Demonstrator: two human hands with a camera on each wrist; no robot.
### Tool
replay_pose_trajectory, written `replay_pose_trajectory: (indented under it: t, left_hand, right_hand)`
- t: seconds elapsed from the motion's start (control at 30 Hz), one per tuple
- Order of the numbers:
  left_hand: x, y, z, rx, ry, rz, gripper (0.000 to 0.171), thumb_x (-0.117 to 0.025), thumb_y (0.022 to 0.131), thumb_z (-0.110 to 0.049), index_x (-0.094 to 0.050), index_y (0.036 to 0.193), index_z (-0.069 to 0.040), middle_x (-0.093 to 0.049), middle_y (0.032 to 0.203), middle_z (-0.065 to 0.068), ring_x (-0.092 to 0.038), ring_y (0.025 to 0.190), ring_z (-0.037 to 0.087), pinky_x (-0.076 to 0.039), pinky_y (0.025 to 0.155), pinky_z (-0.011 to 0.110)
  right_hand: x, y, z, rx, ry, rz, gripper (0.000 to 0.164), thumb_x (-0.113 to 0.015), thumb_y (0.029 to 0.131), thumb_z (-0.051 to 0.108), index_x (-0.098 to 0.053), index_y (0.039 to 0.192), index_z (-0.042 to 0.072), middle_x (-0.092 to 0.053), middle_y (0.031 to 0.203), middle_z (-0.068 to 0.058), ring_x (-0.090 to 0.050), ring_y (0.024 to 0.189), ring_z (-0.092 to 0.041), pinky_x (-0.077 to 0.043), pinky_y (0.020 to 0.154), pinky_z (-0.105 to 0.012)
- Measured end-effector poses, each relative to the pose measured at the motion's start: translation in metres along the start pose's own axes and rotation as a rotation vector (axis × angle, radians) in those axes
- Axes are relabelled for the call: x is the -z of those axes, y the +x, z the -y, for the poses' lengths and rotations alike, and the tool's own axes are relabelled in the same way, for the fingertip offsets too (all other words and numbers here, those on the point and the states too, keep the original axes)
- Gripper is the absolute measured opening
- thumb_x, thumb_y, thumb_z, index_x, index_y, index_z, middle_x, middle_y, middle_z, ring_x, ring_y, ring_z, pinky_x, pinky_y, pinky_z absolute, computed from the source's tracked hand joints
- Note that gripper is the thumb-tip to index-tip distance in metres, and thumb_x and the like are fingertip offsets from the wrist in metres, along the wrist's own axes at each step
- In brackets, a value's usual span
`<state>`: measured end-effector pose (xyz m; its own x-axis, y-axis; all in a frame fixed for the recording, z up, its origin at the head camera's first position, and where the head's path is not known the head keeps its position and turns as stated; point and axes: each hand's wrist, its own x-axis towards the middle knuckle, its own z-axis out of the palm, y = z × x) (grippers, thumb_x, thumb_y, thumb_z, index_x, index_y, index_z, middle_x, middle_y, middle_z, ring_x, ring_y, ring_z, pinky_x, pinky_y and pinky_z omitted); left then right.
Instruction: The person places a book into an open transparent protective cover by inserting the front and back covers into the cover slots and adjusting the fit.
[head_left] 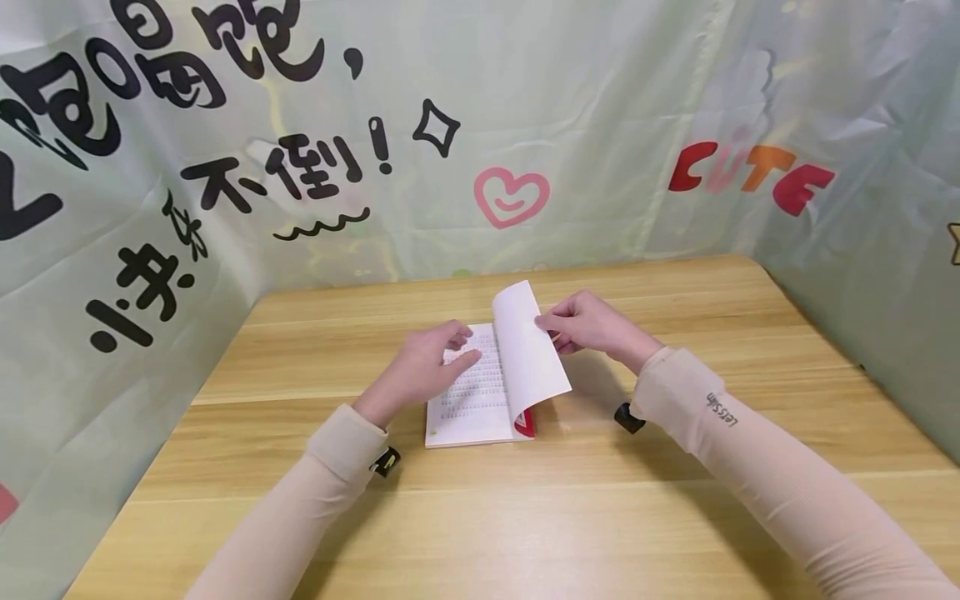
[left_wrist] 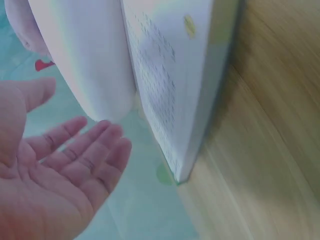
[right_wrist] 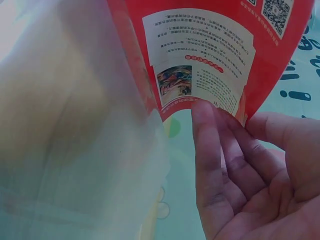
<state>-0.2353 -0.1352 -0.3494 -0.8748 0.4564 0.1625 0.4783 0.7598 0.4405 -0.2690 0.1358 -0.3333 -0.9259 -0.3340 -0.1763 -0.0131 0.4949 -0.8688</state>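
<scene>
A book [head_left: 471, 408] with printed text on its page lies open in the middle of the table. Its cover [head_left: 531, 358] stands raised on the right side, white on the inner face. The outer face of that cover [right_wrist: 200, 20] is red with a white text panel, a small picture and a QR code, seen in the right wrist view. My right hand [head_left: 592, 325] pinches the cover's free edge between thumb and fingers. Over the printed page hovers my left hand [head_left: 423, 364], its fingers relaxed and holding nothing; the left wrist view shows its palm [left_wrist: 60, 185] beside the book.
The wooden table [head_left: 495, 517] spreads around the book on all sides. A pale cloth backdrop [head_left: 600, 108] with black writing, a pink heart and the word CUTE hangs behind the table and along both sides.
</scene>
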Motion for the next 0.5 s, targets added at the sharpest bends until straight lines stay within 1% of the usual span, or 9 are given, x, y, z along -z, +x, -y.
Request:
replay_pose_trajectory:
  t: [0.07, 0.17, 0.23, 0.33, 0.43, 0.5]
  left_hand:
    - [-0.003, 0.004, -0.004, -0.035, 0.003, 0.027, 0.049, -0.054, 0.097, -0.041, -0.055, 0.133, -0.008, -0.059, 0.128, 0.005, -0.055, 0.114, 0.018, -0.043, 0.095, 0.035]
    - [-0.006, 0.009, -0.01, -0.078, 0.015, 0.081, 0.058, -0.053, 0.097, -0.044, -0.046, 0.144, -0.009, -0.048, 0.141, 0.003, -0.045, 0.127, 0.018, -0.035, 0.103, 0.034]
    - [-0.008, 0.012, -0.013, -0.109, 0.007, 0.111, 0.063, -0.053, 0.096, -0.045, -0.042, 0.147, -0.01, -0.043, 0.146, 0.002, -0.038, 0.132, 0.016, -0.031, 0.106, 0.032]
    - [-0.011, 0.015, -0.016, -0.132, -0.03, 0.166, 0.071, -0.051, 0.095, -0.051, -0.035, 0.151, -0.011, -0.029, 0.154, 0.005, -0.026, 0.138, 0.015, -0.024, 0.109, 0.032]
    - [-0.015, 0.018, -0.017, -0.137, -0.044, 0.208, 0.077, -0.047, 0.093, -0.059, -0.029, 0.153, -0.014, -0.016, 0.158, 0.007, -0.017, 0.141, 0.016, -0.022, 0.11, 0.035]
    - [-0.017, 0.019, -0.016, -0.131, -0.037, 0.226, 0.081, -0.045, 0.092, -0.064, -0.026, 0.154, -0.015, -0.012, 0.159, 0.007, -0.015, 0.142, 0.017, -0.021, 0.11, 0.036]
  right_hand:
    - [-0.001, 0.001, -0.002, -0.003, -0.006, 0.012, 0.03, -0.064, 0.094, 0.026, -0.072, 0.103, -0.002, -0.069, 0.087, -0.01, -0.067, 0.08, -0.03, -0.054, 0.076, -0.043]
    - [-0.002, 0.003, -0.005, -0.008, -0.001, 0.038, 0.031, -0.065, 0.093, 0.026, -0.071, 0.102, -0.003, -0.071, 0.088, -0.01, -0.067, 0.085, -0.032, -0.053, 0.078, -0.045]
    - [-0.004, 0.003, -0.006, -0.015, 0.001, 0.047, 0.031, -0.066, 0.092, 0.026, -0.072, 0.104, -0.002, -0.071, 0.088, -0.009, -0.068, 0.085, -0.031, -0.053, 0.079, -0.045]
    - [-0.005, 0.004, -0.008, -0.013, 0.002, 0.052, 0.03, -0.068, 0.091, 0.027, -0.072, 0.1, -0.002, -0.072, 0.086, -0.007, -0.068, 0.086, -0.032, -0.053, 0.077, -0.045]
    - [-0.007, 0.004, -0.008, -0.008, -0.012, 0.048, 0.029, -0.068, 0.09, 0.028, -0.072, 0.095, 0.0, -0.072, 0.086, -0.008, -0.067, 0.087, -0.034, -0.053, 0.076, -0.045]
    - [-0.007, 0.005, -0.009, -0.005, -0.023, 0.046, 0.029, -0.068, 0.09, 0.029, -0.072, 0.093, 0.0, -0.071, 0.088, -0.011, -0.067, 0.087, -0.035, -0.053, 0.076, -0.045]
